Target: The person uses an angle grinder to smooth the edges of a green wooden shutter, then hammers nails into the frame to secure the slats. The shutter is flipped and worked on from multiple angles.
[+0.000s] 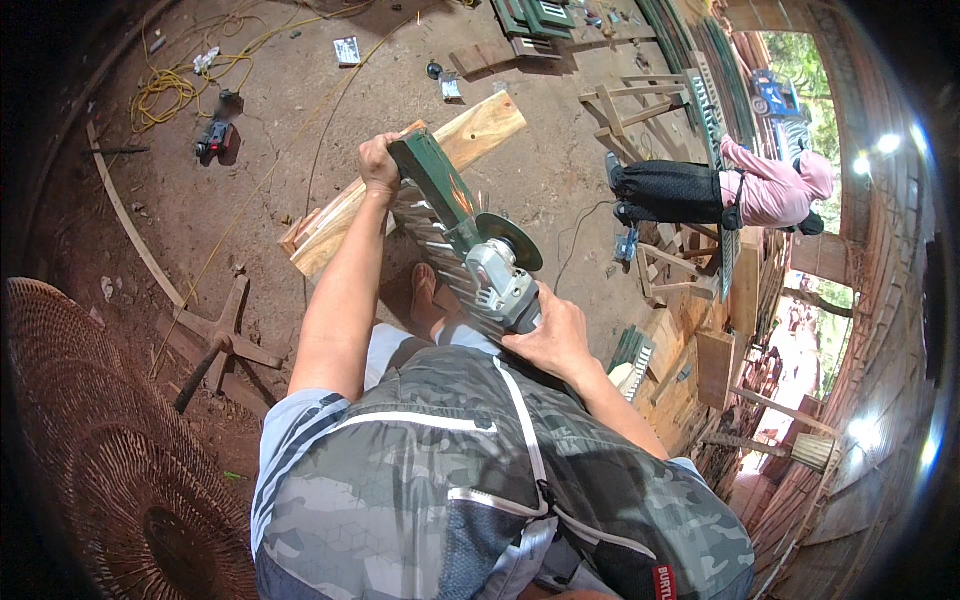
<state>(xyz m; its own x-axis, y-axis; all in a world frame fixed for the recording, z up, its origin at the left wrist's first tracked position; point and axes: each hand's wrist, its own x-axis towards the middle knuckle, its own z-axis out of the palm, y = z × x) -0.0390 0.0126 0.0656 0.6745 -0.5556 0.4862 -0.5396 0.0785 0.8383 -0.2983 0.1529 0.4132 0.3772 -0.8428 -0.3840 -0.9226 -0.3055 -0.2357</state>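
Observation:
My right hand (558, 335) is wrapped round the rear body of a grey angle grinder (497, 275). The grinder's thin dark disc (518, 243) stands on edge against a green-painted bar (428, 175), and orange sparks fly up along the bar. A row of pale metal teeth or slats, partly hidden, runs below the bar. At its far end my left hand (378, 165) is closed round the bar, its fingertips partly hidden. The bar lies across a light wooden plank (488, 130) set slantwise in front of me. One sandalled foot (424, 290) shows beneath.
A large rusty fan guard (90, 440) and a cross-shaped stand (225, 335) are at left. Coiled yellow cord (165, 95) and another power tool (214, 140) lie on the floor. At right a co-worker in pink (775, 190) stands by wooden trestles (625, 110). Green frames (535, 18) lie at the back.

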